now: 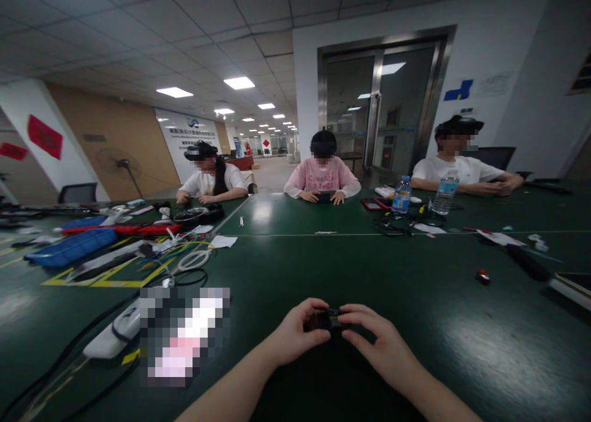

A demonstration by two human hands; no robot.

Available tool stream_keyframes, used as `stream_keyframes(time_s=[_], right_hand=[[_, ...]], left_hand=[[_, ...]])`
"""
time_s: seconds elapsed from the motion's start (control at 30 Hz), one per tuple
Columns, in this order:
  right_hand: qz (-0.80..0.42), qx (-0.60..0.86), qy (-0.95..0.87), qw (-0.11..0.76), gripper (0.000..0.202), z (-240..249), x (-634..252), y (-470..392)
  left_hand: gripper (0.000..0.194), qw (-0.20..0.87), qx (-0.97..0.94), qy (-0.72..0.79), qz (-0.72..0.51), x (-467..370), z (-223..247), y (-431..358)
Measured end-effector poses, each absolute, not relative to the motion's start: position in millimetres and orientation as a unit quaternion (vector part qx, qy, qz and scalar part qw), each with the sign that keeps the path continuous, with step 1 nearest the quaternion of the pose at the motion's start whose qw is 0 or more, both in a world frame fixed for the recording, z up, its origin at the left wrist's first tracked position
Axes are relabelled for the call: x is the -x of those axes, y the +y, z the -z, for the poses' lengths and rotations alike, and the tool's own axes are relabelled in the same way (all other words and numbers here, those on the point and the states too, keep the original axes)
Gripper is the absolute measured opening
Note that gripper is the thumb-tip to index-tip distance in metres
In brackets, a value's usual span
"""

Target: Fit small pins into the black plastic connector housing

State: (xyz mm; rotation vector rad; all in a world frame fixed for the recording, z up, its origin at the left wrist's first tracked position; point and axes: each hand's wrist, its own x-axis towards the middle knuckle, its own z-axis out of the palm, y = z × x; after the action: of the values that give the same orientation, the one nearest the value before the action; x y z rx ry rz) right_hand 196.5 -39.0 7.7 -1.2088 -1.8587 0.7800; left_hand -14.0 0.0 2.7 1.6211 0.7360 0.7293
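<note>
Green counter [286, 259] stretches ahead between white cable [188, 261] and a small red object [482, 277]. Centred near the person, left hand [300, 328] and right hand [377, 336] finger-grip a small black item [334, 318], apparently blocky, details too dark.

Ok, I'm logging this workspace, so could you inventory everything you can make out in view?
Small object: 1, black, between the hands
Table: green, foreground
Plastic bottles: 2, clear with blue labels, far right
Tray: at least 1, blue, left
Cables: several, mixed colours, left and far right
Pixelated item: 1, white and pink, near left
Red item: 1, right
People: 3, white or pink tops, opposite
Fan: 1, dark, back left
Double door: 1, glass, behind
Wall hangings: 2, red, far left
Remaining clutter: uncountable
Left hand: 1, bare, gripping object
Right hand: 1, bare, gripping object
</note>
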Motion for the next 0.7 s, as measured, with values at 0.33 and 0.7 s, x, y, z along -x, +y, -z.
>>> stream_keyframes(time_s=[0.33, 0.7], right_hand=[[-0.305, 0.480, -0.728, 0.381, 0.019, -10.9, -195.0, -40.2], [-0.302, 0.479, -0.727, 0.388, 0.027, -9.9, -196.8, -40.3]], left_hand=[[0.053, 0.585, -0.686, 0.303, -0.310, 15.8, 1.3, 2.0], [0.043, 0.585, -0.687, 0.305, -0.304, 15.3, -4.8, -0.5]])
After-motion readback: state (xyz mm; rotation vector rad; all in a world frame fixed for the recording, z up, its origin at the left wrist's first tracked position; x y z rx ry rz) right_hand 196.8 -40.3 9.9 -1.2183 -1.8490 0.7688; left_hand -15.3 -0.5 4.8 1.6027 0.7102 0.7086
